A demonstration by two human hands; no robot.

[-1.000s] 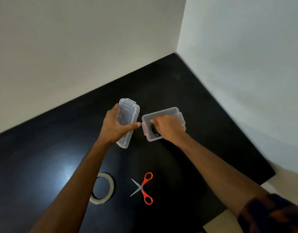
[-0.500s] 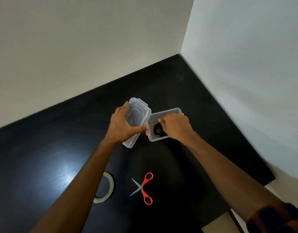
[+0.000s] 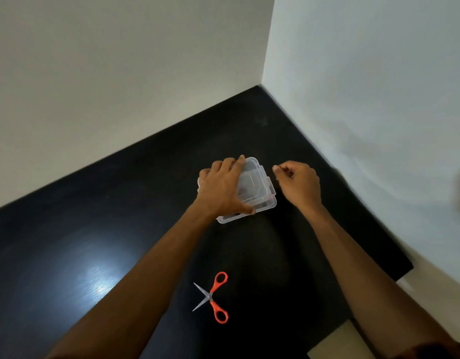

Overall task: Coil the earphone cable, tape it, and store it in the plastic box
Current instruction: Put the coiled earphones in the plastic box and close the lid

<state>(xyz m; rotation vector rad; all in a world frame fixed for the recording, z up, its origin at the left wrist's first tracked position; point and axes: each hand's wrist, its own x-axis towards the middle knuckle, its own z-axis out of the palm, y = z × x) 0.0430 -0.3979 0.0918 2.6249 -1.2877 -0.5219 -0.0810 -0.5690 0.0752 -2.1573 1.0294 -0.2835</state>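
One change: the lid (image 3: 252, 182) now sits on the plastic box (image 3: 223, 219), left hand (image 3: 221, 187) gripping it across. Right hand (image 3: 299, 185) has come off the box, fingers curled, apparently empty. Earphone cable (image 3: 234, 215) is inside, barely visible. Latching likely remains.

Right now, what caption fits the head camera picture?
Left hand holds the lid on the plastic box; right hand curled beside it, scissors nearby.
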